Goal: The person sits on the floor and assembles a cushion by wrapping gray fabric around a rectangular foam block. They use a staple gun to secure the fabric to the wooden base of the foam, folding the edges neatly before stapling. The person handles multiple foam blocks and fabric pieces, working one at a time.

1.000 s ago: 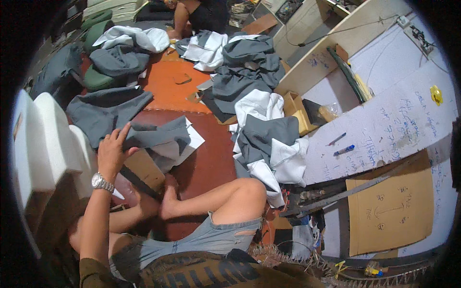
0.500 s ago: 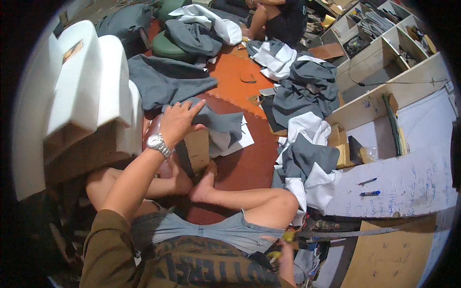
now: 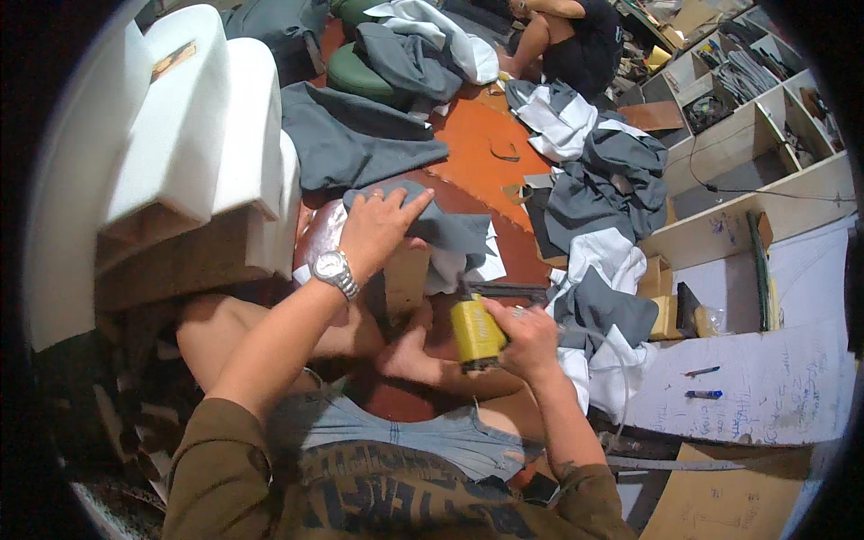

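Observation:
My right hand is closed round a yellow and black staple gun, slightly blurred, with a clear air hose trailing from it. It is held above my bent leg. My left hand, a watch on its wrist, lies with fingers stretched over a piece of grey fabric. That fabric covers the top of a brown block-like piece standing by my feet. White material pokes out below the fabric's right edge. The underside of my left palm is hidden.
White molded shells stand at the left. Grey and white fabric pieces lie in a heap on the right and at the back beside a green cushion. Beyond, another person sits. A shelf unit and two pens are right.
My right hand has come up from the lower right with the staple gun, towards the covered piece. My left hand stays on the grey fabric. The whole view has shifted slightly.

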`<state>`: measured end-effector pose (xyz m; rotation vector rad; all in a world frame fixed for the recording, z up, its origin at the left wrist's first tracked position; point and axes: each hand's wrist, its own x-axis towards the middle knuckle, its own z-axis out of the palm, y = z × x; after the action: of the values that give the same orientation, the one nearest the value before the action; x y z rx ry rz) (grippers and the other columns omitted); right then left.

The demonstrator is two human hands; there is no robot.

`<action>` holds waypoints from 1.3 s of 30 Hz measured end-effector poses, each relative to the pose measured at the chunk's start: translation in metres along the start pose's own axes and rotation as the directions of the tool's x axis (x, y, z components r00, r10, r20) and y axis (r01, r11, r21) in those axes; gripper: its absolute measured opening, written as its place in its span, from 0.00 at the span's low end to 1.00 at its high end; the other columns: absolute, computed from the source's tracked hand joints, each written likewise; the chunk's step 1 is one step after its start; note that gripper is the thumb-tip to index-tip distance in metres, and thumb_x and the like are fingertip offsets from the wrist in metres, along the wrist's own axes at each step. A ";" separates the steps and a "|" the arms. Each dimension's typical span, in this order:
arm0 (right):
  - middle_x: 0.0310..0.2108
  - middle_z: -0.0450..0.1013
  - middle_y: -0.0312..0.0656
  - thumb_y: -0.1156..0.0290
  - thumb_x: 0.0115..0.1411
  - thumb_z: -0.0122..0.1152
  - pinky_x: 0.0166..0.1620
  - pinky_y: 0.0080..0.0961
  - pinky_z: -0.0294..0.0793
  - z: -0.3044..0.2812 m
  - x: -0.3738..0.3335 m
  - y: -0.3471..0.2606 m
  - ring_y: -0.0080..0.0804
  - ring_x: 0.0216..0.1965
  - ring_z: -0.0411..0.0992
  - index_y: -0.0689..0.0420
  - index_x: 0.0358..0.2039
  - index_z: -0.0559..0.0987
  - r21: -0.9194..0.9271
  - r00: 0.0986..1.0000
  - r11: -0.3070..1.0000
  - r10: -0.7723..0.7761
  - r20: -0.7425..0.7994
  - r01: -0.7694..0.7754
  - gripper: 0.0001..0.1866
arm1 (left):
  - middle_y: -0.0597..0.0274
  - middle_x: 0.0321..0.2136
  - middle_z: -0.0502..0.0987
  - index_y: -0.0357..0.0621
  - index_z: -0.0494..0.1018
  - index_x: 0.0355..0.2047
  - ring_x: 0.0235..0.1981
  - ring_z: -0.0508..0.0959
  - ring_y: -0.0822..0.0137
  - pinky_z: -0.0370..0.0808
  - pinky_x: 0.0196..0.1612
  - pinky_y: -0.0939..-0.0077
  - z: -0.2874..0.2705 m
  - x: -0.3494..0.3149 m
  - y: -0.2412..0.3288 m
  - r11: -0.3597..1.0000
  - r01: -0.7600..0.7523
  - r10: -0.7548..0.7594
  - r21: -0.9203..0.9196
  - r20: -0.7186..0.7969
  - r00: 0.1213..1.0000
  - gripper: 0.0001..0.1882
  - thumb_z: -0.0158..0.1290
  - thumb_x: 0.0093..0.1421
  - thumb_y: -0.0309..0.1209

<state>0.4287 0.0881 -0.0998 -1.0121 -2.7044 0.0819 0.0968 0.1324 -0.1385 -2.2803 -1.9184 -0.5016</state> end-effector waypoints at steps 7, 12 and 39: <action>0.28 0.82 0.39 0.69 0.43 0.76 0.37 0.39 0.76 0.044 0.058 -0.004 0.41 0.30 0.82 0.44 0.58 0.82 0.055 0.998 0.998 0.003 -0.055 0.000 0.36 | 0.61 0.54 0.78 0.65 0.68 0.73 0.50 0.80 0.54 0.75 0.49 0.56 -0.003 0.000 0.000 0.998 0.018 -0.017 -0.065 0.011 1.000 0.45 0.69 0.56 0.51; 0.28 0.83 0.43 0.69 0.44 0.77 0.36 0.43 0.78 0.071 0.061 0.010 0.46 0.30 0.82 0.44 0.57 0.83 0.106 0.995 0.992 0.077 -0.061 -0.071 0.34 | 0.60 0.54 0.78 0.65 0.67 0.74 0.50 0.80 0.55 0.75 0.49 0.56 -0.006 0.000 0.000 0.996 0.038 -0.035 -0.077 0.034 0.999 0.46 0.69 0.55 0.50; 0.56 0.82 0.47 0.60 0.68 0.67 0.61 0.43 0.76 0.066 0.229 -0.011 0.52 0.57 0.78 0.53 0.52 0.87 0.319 0.999 0.948 0.005 -0.033 0.006 0.16 | 0.78 0.23 0.71 0.40 0.82 0.39 0.25 0.64 0.80 0.61 0.27 0.76 0.072 -0.016 -0.088 -0.086 0.549 -0.628 -0.832 0.473 0.618 0.17 0.57 0.76 0.43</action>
<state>0.2385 0.2322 -0.1127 -0.9038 -2.5488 0.4813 0.0209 0.1558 -0.2217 -1.2100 -3.0198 -2.4853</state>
